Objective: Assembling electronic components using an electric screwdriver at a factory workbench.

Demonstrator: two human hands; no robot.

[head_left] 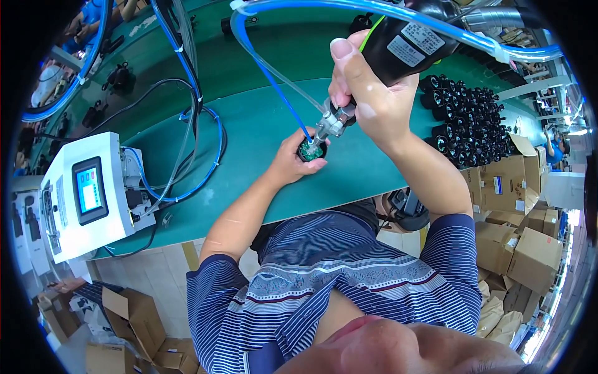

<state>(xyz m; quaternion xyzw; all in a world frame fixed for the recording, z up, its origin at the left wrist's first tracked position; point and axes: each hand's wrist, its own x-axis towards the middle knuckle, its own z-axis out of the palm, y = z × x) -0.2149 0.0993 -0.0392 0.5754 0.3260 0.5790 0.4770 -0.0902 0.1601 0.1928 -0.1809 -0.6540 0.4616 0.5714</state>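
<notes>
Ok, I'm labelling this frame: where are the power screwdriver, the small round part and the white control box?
power screwdriver (398, 47), head view, black body.
small round part (311, 151), head view, green top.
white control box (68, 221), head view, front panel.

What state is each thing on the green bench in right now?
Small round black part with green board inside: upright on bench, gripped by left hand.
Black powered screwdriver with hoses: gripped by right hand, metal tip down on the part.
White control box with touchscreen: screen lit.
Pile of black round parts: heaped, untouched.
Brown cardboard boxes: flaps open.
</notes>
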